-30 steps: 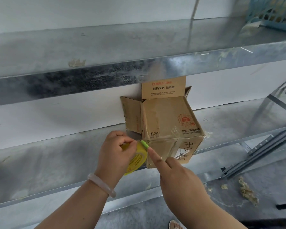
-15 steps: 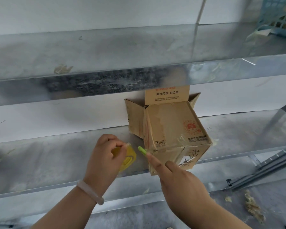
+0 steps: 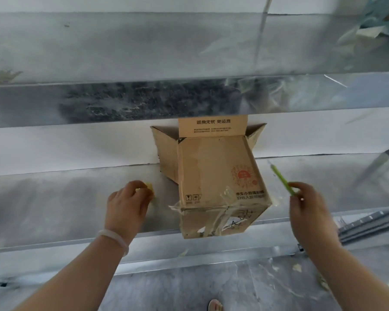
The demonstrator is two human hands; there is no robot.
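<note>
The cardboard box lay on its side on the metal shelf, its open flaps facing the wall, so I could not see inside it. Left of the box, my left hand curled around a yellow tape roll, which my fingers mostly hid. Right of the box, my right hand pinched a thin green tool, raised and tilted towards the box; whether pen or cutter, I couldn't tell.

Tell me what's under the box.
The box lies on the metal shelf, and its near end reaches over the shelf's front edge. Anything pinned between box and shelf is covered by the box.
</note>
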